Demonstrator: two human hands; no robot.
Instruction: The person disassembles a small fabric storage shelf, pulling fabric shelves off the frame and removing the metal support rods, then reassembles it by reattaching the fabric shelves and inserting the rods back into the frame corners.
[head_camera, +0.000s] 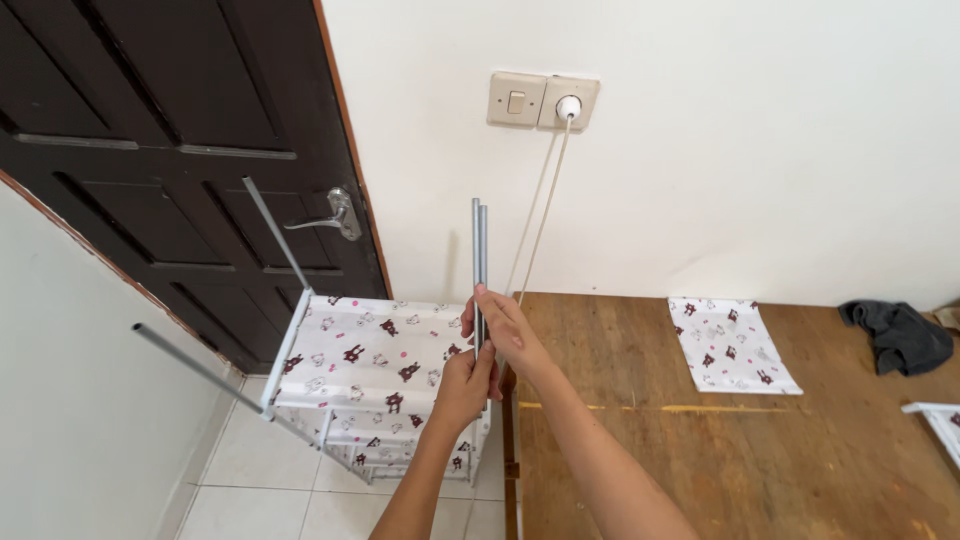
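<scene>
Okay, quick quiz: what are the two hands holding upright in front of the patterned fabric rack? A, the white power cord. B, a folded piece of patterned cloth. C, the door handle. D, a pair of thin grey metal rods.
D: the left hand and right hand both close around two grey rods standing side by side above the rack.

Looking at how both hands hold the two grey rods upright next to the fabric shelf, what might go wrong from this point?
1. The left hand and right hand grip the two grey rods only low down; the long upper part may tilt apart or slip.
2. The white cable hangs from the wall socket just beside the rods and might get snagged.
3. Two bare rods stick out from the fabric shelf toward the wall and could poke someone.
</scene>
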